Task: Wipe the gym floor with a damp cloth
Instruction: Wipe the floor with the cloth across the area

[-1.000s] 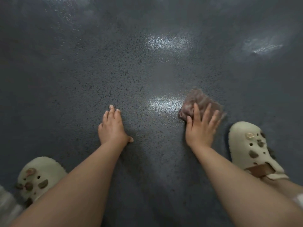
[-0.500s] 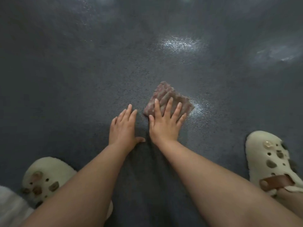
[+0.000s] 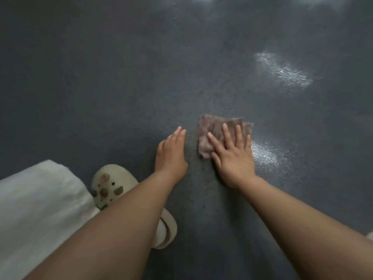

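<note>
A folded pinkish-brown damp cloth lies flat on the dark grey speckled gym floor. My right hand presses down on it with fingers spread; the cloth sticks out past my fingertips and to their left. My left hand rests flat on the floor just left of the cloth, fingers together, holding nothing. A narrow strip of floor separates the two hands.
A cream clog with charms is on my left foot, below my left forearm. A white trouser leg fills the lower left. Wet shiny patches glint on the floor at the right and beside the cloth.
My right hand slid the cloth leftward from beside the right clog to next to my left hand. The view has swung right, so the right clog is out of sight.
</note>
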Motion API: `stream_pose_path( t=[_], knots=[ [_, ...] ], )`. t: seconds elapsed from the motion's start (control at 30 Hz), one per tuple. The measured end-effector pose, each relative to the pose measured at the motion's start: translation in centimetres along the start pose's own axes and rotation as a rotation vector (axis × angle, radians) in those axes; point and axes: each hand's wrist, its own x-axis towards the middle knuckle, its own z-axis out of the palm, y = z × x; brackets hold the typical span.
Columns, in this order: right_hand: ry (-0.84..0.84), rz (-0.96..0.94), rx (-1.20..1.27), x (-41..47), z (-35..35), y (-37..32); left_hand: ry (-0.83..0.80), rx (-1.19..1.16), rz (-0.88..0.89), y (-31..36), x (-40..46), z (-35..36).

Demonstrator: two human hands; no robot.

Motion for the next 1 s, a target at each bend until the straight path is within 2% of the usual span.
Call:
stream_pose_path(
  t=[0.07, 0.13, 0.17, 0.27, 0.33, 0.43, 0.5, 0.57, 0.67, 0.83, 0.93, 1.0],
  knots=[
    [-0.061, 0.173, 0.033, 1.7, -0.3, -2.8, 0.033, -0.072, -0.062, -0.5, -0.1, 0.0],
    [-0.109, 0.202, 0.073, 3.1, -0.7, -5.6, 0.066, -0.158, -0.176, -1.1, -0.1, -0.1],
    [-0.136, 0.125, 0.080, 3.6, -0.9, -6.9, 0.085, -0.213, -0.243, -1.4, 0.0, -0.2],
    [-0.321, -0.311, 0.046, 4.2, -1.6, -9.1, 0.158, -0.357, -0.427, -1.8, 0.2, -0.5],
    [-0.324, -0.419, 0.106, 4.4, -2.5, -8.7, 0.222, -0.402, -0.500, -1.6, 0.4, -0.3],
    [-0.145, -0.342, 0.325, 3.5, -3.0, -6.5, 0.264, -0.341, -0.426, -0.4, 0.7, 0.4],
    [-0.025, -0.212, 0.379, 2.6, -2.7, -5.0, 0.129, -0.147, -0.288, 0.9, 1.1, 1.3],
    [0.024, -0.077, 0.307, 2.1, -2.4, -4.0, -0.034, 0.013, -0.200, 1.9, 1.8, 2.1],
    [-0.039, 0.094, 0.151, 2.1, -2.3, -3.1, -0.060, 0.069, -0.180, 1.7, 3.8, 2.0],
    [-0.160, 0.136, 0.009, 2.9, -2.9, -2.8, 0.014, 0.105, -0.142, -0.9, 8.5, -0.9],
    [-0.220, 0.158, -0.024, 3.0, -3.1, -3.0, 0.036, 0.040, -0.251, -2.7, 10.7, -2.8],
    [-0.242, 0.162, -0.036, 2.9, -3.0, -2.9, 0.065, -0.057, -0.389, -4.0, 11.2, -3.3]
  ],
)
